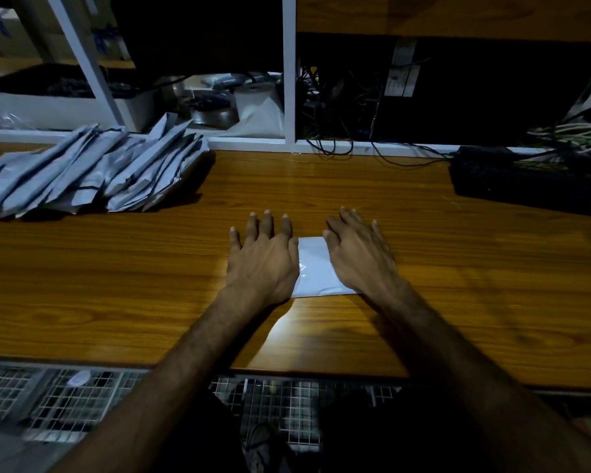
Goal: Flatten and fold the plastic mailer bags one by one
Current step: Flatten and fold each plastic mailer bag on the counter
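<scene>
A white plastic mailer bag [314, 268] lies flat and folded small on the wooden table [151, 268], near the middle. My left hand [263, 257] lies palm down with straight, spread fingers over the bag's left edge. My right hand [359, 254] presses flat on the bag's right side, fingers straight and pointing away from me. Only the strip of bag between the two hands shows. A pile of several grey mailer bags [89, 169] lies at the far left of the table.
A black device with cables [526, 179] sits at the table's far right. White shelf posts [289, 70] rise behind the table, with boxes, tape rolls and wires on the shelf. A wire grid [65, 404] runs below the table's near edge.
</scene>
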